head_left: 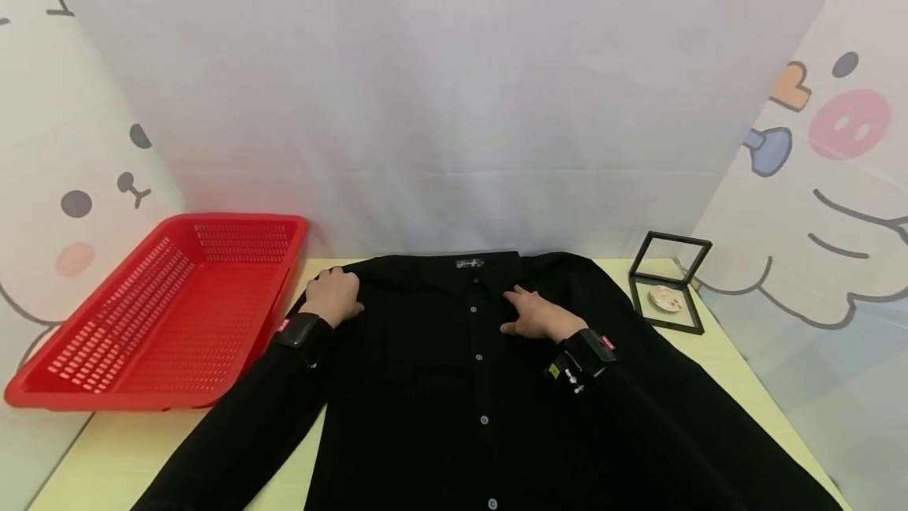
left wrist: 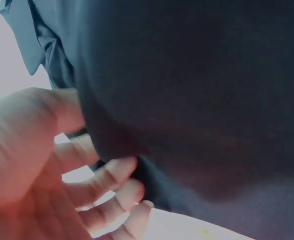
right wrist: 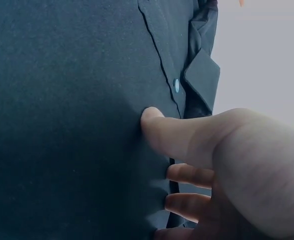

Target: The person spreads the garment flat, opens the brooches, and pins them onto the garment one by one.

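A black button-up shirt (head_left: 426, 353) lies spread front up on the table, collar at the far side, pale buttons down its middle. At the shirt's left shoulder edge, my left hand (head_left: 332, 296) holds the cloth; in the left wrist view its curled fingers (left wrist: 119, 172) meet the fabric's edge and the thumb tip is hidden by cloth. My right hand (head_left: 535, 315) rests on the shirt front just right of the button row, below the collar (head_left: 502, 266). The right wrist view has its thumb (right wrist: 169, 132) extended on the fabric, with the other fingers spread beside it.
A red perforated plastic basket (head_left: 237, 290) stands at the left of the pale yellow table (head_left: 177, 436). Back right is a black hinged frame (head_left: 667, 326) standing open, with a small round patterned item (head_left: 665, 299) in it. White curtains (head_left: 454, 101) enclose the back and sides.
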{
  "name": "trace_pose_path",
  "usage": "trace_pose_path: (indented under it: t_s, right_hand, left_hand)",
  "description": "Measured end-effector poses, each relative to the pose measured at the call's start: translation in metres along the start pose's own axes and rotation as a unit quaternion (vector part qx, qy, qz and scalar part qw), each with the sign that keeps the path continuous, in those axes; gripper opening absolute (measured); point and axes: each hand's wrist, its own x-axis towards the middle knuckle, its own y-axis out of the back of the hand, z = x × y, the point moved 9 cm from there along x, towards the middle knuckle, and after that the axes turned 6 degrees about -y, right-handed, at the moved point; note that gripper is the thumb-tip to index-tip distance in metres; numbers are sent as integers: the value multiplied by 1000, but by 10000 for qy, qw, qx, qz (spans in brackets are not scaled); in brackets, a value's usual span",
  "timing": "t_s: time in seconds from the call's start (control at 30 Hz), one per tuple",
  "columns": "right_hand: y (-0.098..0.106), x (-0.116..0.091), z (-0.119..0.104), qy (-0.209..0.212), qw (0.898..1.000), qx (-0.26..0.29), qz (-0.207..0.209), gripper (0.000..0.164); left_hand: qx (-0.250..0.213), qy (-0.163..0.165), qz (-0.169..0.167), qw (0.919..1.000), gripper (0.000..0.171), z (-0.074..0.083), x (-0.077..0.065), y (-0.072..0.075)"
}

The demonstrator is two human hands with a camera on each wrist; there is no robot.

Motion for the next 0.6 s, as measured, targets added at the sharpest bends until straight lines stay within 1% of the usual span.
trace_pose_path:
  t_s: [0.07,0.13,0.2,0.27,0.3,0.4,0.43,0.5,0.53,0.6]
  right_hand:
    - [0,-1,-1,-27,10000,12,10,71]
    - [-1,-1,-2,-38,10000,15,25,70]
    - [-2,-1,-2,-29,10000,-13,50,70]
    - [-3,-1,-3,-14,10000,-56,53,70]
    - [-3,-1,-3,-5,10000,-74,58,70]
    - [-2,0,-2,-32,9999,-97,72,70]
    - [-2,-1,-2,-43,9999,-90,72,70]
    - [-1,-1,-2,-51,9999,-81,75,70]
    - [-1,-2,-2,-48,9999,-86,77,70]
    - [-1,-3,-2,-39,9999,-78,68,70]
  left_hand:
    - [-164,111,-89,9998,22,-2,0,-4]
    - [-293,153,-149,9993,18,-3,1,-7]
    - [-399,196,-115,9989,16,-5,1,-7]
    - [-509,225,31,9984,17,-5,0,-1]
    - [-561,216,164,9981,19,-4,-1,4]
    - [-809,-6,635,9947,31,3,-2,24]
    - [-950,-131,769,9924,33,6,-2,30]
    - [-1361,-457,962,9850,30,14,-1,39]
    - [-1641,-625,1010,9793,27,18,0,43]
    - [-2356,-813,916,9641,20,24,2,43]
